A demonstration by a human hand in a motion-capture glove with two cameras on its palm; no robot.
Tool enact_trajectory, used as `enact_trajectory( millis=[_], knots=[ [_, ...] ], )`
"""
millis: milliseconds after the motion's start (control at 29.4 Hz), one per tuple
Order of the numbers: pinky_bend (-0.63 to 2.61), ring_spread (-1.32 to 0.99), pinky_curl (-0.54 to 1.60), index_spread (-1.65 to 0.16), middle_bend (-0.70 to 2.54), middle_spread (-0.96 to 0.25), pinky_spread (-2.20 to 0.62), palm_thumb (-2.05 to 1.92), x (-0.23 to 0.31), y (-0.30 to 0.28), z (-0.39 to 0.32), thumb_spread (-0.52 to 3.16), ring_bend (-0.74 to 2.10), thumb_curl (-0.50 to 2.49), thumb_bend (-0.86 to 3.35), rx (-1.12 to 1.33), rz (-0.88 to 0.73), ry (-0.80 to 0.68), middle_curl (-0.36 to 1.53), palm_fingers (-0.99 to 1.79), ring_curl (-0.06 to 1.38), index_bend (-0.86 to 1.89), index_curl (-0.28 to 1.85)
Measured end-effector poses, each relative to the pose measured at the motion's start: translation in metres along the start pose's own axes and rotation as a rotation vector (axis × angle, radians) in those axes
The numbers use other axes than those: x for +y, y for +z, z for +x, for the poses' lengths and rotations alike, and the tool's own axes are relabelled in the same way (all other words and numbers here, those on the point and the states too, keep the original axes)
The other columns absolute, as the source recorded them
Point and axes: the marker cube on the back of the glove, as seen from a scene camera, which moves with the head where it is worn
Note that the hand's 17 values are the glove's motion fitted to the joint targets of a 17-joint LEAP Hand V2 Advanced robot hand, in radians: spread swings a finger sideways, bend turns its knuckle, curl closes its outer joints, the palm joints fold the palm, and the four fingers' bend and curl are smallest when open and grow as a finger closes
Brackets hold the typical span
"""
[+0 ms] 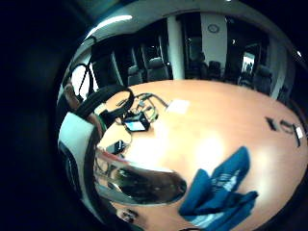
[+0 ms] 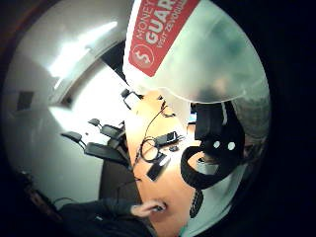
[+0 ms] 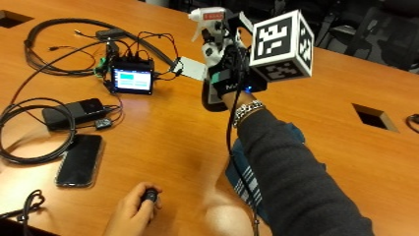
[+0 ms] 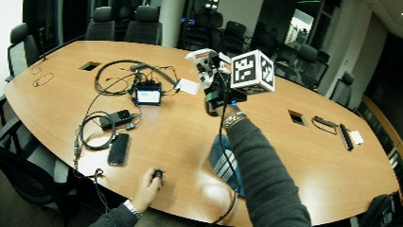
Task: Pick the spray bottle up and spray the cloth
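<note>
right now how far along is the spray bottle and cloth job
Done: the pick-up. The gloved right hand holds the spray bottle raised above the table, fingers curled round it in a grip.

In hand: the bottle is up, its nozzle pointing away over the table; no mist shows.

Left: spraying the blue cloth, which lies flat on the table, partly under the sleeve in the outside view.

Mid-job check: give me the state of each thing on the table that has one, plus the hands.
Spray bottle: lifted off the table, upright, held.
Right hand: gripping the bottle, raised.
Cloth: crumpled on the table, partly under the right arm.
Small screen: lit.
Phone: flat, screen dark.
Left hand: on the table, holding a small dark object.
</note>
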Motion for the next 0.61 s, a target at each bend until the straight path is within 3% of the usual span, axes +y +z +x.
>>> enact_trajectory(
  millis=[102,340,612],
  knots=[
    [0.67,-0.21,0.42,-0.28,0.50,-0.23,-0.33,0.79,0.015,0.025,0.026,1.24,0.77,0.57,-0.01,-0.103,-0.010,0.143,0.58,1.18,0.47,0.11,0.36],
    [0.64,-0.21,0.41,-0.28,0.49,-0.23,-0.31,0.79,0.063,0.071,0.062,1.33,0.76,0.54,0.00,-0.211,-0.012,0.292,0.58,1.16,0.47,0.10,0.35],
    [0.63,-0.21,0.41,-0.28,0.48,-0.23,-0.30,0.78,0.069,0.075,0.065,1.40,0.74,0.50,0.00,-0.174,0.033,0.213,0.58,1.16,0.46,0.10,0.33]
  ],
)
